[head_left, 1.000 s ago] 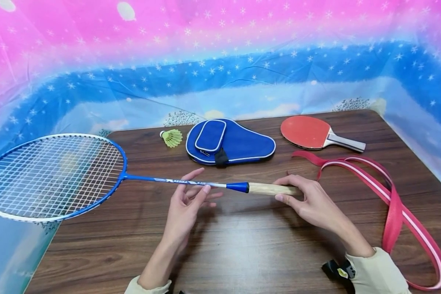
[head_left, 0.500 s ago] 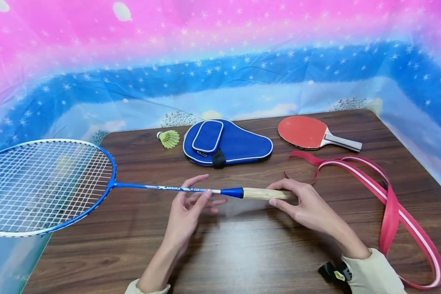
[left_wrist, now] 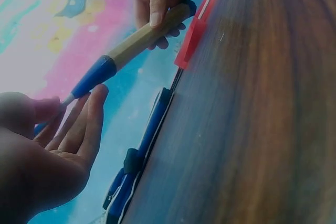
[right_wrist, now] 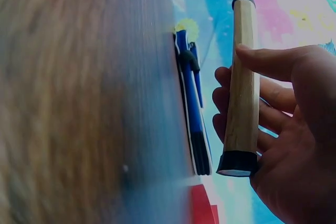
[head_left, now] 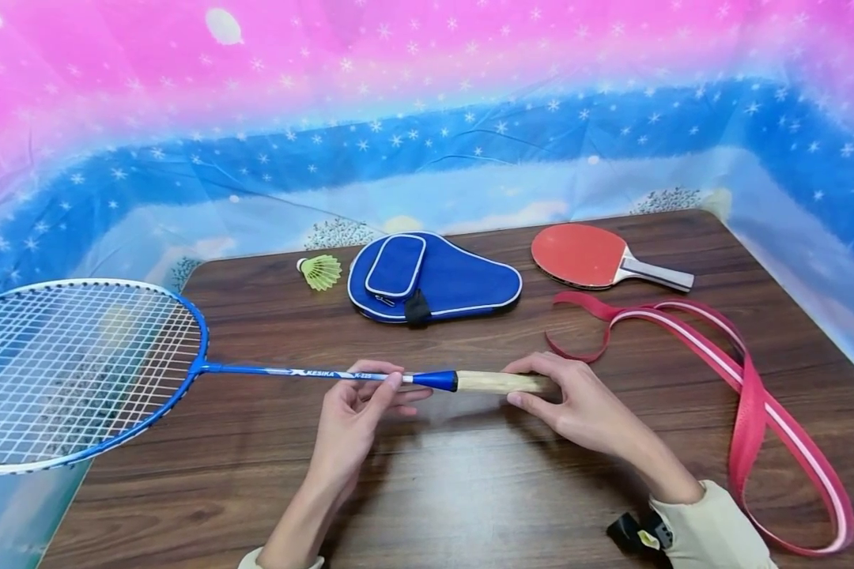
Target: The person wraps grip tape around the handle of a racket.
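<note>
A blue and white badminton racket (head_left: 277,370) is held level above the table, its strung head reaching past the left edge of the head view. My left hand (head_left: 349,427) pinches the shaft just ahead of the blue cone, thumb on the near side, the other fingers spread loosely. Around the bare wooden handle (right_wrist: 242,98), my right hand (head_left: 576,403) curls its thumb and fingers. The right wrist view shows the handle's black end cap (right_wrist: 239,162) near the palm.
Behind the racket lie a yellow shuttlecock (head_left: 320,272), a blue zipped paddle case (head_left: 462,276) and a red table tennis paddle (head_left: 580,254). A looped red strip (head_left: 747,419) with a white line lies on the right. Patterned cloth (head_left: 427,118) hangs behind the wooden table (head_left: 221,490).
The racket and both hands have shifted slightly left and down in the head view, and the racket's head sits lower. Both hands keep their hold. The objects behind also shift slightly left with the view.
</note>
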`<move>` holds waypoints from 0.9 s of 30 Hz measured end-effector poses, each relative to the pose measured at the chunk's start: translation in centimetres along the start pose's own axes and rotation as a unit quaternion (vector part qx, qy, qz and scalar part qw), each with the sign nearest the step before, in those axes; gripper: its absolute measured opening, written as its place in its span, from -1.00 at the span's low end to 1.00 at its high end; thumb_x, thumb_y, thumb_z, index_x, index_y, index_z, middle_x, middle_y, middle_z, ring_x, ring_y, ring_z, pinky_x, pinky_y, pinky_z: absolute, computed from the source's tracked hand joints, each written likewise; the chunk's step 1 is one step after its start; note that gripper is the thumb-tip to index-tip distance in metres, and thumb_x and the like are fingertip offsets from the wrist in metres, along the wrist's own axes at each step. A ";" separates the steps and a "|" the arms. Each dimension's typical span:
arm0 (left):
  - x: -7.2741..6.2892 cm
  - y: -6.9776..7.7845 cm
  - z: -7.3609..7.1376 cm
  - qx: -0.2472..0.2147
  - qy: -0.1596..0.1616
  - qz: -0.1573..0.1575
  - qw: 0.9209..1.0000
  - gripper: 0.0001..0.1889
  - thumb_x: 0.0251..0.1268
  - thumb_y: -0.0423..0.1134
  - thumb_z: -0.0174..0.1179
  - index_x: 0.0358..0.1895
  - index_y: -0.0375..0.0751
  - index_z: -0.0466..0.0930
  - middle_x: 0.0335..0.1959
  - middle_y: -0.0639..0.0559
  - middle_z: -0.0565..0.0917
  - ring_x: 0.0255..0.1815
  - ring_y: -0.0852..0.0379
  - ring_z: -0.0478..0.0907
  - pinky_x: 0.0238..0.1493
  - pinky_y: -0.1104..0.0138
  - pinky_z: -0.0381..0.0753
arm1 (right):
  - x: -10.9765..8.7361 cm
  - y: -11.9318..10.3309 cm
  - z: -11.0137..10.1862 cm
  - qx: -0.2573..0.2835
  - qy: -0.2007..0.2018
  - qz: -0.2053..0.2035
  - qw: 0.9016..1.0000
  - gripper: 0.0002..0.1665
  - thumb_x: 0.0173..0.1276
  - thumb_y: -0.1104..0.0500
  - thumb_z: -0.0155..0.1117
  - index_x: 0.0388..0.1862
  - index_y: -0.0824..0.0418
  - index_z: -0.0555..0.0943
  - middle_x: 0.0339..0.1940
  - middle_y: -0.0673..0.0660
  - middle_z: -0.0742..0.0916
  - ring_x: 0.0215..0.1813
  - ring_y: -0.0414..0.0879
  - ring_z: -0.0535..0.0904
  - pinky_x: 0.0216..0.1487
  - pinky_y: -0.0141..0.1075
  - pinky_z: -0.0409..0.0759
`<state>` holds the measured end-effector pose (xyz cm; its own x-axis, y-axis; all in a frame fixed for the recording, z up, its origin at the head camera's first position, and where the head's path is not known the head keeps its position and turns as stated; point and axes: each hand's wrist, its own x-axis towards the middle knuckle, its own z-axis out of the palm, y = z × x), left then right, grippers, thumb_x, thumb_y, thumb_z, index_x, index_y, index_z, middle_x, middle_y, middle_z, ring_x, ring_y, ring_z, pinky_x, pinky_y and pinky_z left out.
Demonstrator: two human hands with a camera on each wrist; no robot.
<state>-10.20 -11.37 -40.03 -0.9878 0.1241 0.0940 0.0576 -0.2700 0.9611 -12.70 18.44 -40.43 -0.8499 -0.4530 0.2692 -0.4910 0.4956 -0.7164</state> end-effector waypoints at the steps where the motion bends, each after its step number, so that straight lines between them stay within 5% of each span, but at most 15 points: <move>1: 0.0 0.0 0.0 -0.001 0.000 -0.001 1.000 -0.63 0.43 -0.23 0.17 0.07 -0.51 0.40 -0.06 -0.35 0.67 -0.04 -0.27 0.65 -0.08 -0.14 0.59 | 0.0 0.0 0.1 0.001 0.000 -0.001 1.000 -0.69 0.32 0.01 0.39 0.04 -0.17 0.61 -0.10 -0.27 0.67 -0.12 -0.25 0.55 -0.07 -0.29 0.51; 8: -0.3 0.2 0.4 -0.003 0.002 0.001 1.000 -0.62 0.45 -0.25 0.15 0.16 -0.36 0.29 0.01 -0.34 0.64 -0.03 -0.27 0.64 -0.07 -0.11 0.61 | 0.0 -0.2 0.5 0.010 -0.008 0.005 1.000 -0.70 0.34 0.00 0.37 0.04 -0.16 0.61 -0.11 -0.25 0.67 -0.12 -0.24 0.54 -0.08 -0.27 0.51; 18: -0.3 0.3 0.6 -0.006 0.013 0.002 1.000 -0.69 0.42 -0.27 0.19 0.01 -0.41 0.34 -0.02 -0.34 0.66 -0.01 -0.25 0.64 -0.06 -0.04 0.63 | 0.0 0.0 0.5 0.003 -0.005 -0.003 1.000 -0.69 0.33 0.00 0.38 0.04 -0.16 0.61 -0.12 -0.26 0.67 -0.15 -0.26 0.54 -0.13 -0.31 0.52; 27: -0.4 -0.3 0.6 -0.030 0.043 0.000 0.999 -0.59 0.41 -0.31 0.18 0.12 -0.40 0.20 -0.03 -0.35 0.66 -0.02 -0.27 0.64 -0.03 -0.07 0.61 | 0.2 0.2 0.7 -0.004 -0.008 -0.009 1.000 -0.67 0.32 0.04 0.40 0.05 -0.15 0.61 -0.11 -0.28 0.66 -0.16 -0.26 0.54 -0.15 -0.31 0.52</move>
<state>-9.70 -10.75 -40.18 -0.9966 0.0430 0.0698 0.0520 -0.3279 0.9433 -12.87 17.92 -40.94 -0.8378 -0.4735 0.2718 -0.5081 0.4938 -0.7057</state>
